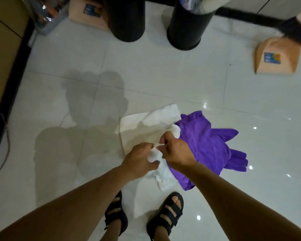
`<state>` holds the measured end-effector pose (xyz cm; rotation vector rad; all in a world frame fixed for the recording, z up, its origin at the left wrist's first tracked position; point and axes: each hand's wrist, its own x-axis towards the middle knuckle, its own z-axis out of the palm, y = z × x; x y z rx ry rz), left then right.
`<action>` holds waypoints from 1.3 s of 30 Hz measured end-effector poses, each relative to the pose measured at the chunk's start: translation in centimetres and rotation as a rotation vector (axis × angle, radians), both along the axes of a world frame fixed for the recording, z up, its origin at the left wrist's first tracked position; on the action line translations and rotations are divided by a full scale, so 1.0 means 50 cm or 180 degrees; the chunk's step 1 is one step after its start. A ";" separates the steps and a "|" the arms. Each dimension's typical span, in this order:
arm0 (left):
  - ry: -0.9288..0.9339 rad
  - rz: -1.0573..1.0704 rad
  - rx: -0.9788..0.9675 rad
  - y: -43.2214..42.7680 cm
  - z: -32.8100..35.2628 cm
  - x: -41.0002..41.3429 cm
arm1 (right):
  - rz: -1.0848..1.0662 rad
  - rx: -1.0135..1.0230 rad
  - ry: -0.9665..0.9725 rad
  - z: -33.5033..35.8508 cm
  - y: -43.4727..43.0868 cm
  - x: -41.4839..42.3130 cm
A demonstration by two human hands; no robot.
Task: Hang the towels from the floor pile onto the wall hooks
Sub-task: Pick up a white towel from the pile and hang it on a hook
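A white towel [142,126] lies partly spread on the glossy tiled floor, its near part bunched up. Beside it on the right lies a crumpled purple towel [208,145]. My left hand [139,159] is shut on a bunched fold of the white towel. My right hand [177,152] pinches a thin strip or loop of the same towel, stretched between the two hands. Both hands hover low over the pile, right above where the white and purple cloth meet. No wall hooks are in view.
Two black cylindrical bins [127,18] [188,28] stand at the back. A tan dustpan [276,58] with a dark brush [295,30] lies at the right. Another tan dustpan [89,13] and a bag [47,13] sit at the back left. My sandalled feet [115,214] [167,214] stand just below the pile.
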<state>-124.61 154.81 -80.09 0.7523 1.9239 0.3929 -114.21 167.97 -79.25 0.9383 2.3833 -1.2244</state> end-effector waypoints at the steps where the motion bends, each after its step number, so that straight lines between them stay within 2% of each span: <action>1: 0.0038 0.0093 0.0121 0.010 0.045 -0.011 | -0.0219 -0.0140 0.0143 0.055 0.001 -0.008; 5: 0.0326 0.0112 0.0275 0.028 0.241 -0.081 | -0.0826 -0.0243 0.0593 0.294 0.013 -0.030; 10: 0.0843 -0.0281 0.0422 0.005 0.517 -0.191 | -0.0545 0.0830 0.0644 0.574 0.021 -0.062; 12: 0.0986 -0.0252 0.0634 -0.008 0.638 -0.233 | -0.0377 0.0965 0.0468 0.687 0.025 -0.080; 14: 0.1174 -0.0253 0.0827 -0.030 0.747 -0.268 | 0.0080 0.1078 -0.0010 0.785 0.029 -0.103; 17: 0.1363 -0.0070 0.0983 -0.083 0.884 -0.303 | 0.0616 0.1743 -0.0488 0.901 0.030 -0.142; 19: 0.1404 -0.0039 0.0986 -0.128 0.953 -0.311 | 0.0396 0.2003 -0.0270 0.969 0.022 -0.160; 21: 0.1322 -0.0036 0.0821 -0.172 1.013 -0.308 | 0.0027 0.2051 0.0237 1.033 0.011 -0.180; 23: 0.1193 -0.0021 0.0531 -0.208 1.065 -0.301 | -0.0287 0.1606 0.0735 1.101 -0.014 -0.202; 26: 0.1136 0.0308 0.0245 -0.250 1.143 -0.286 | -0.0658 0.0113 0.1185 1.188 -0.080 -0.225; 28: 0.0783 0.1081 0.0499 -0.285 1.198 -0.266 | -0.0867 -0.0639 0.1359 1.240 -0.119 -0.232; 30: -0.0027 0.1880 0.0989 -0.319 1.243 -0.237 | -0.0953 -0.1189 0.1510 1.294 -0.150 -0.233; 31: -0.0486 0.2152 0.1278 -0.338 1.258 -0.224 | -0.0924 -0.1459 0.1589 1.318 -0.163 -0.234; 33: -0.0955 0.2368 0.1650 -0.371 1.282 -0.203 | -0.0886 -0.2098 0.1826 1.359 -0.191 -0.244; 36: -0.0990 0.2194 0.1727 -0.411 1.329 -0.153 | -0.0957 -0.3064 0.2299 1.408 -0.251 -0.265; 39: -0.0685 0.2373 0.1509 -0.453 1.349 -0.094 | -0.0791 -0.3349 0.2524 1.438 -0.338 -0.284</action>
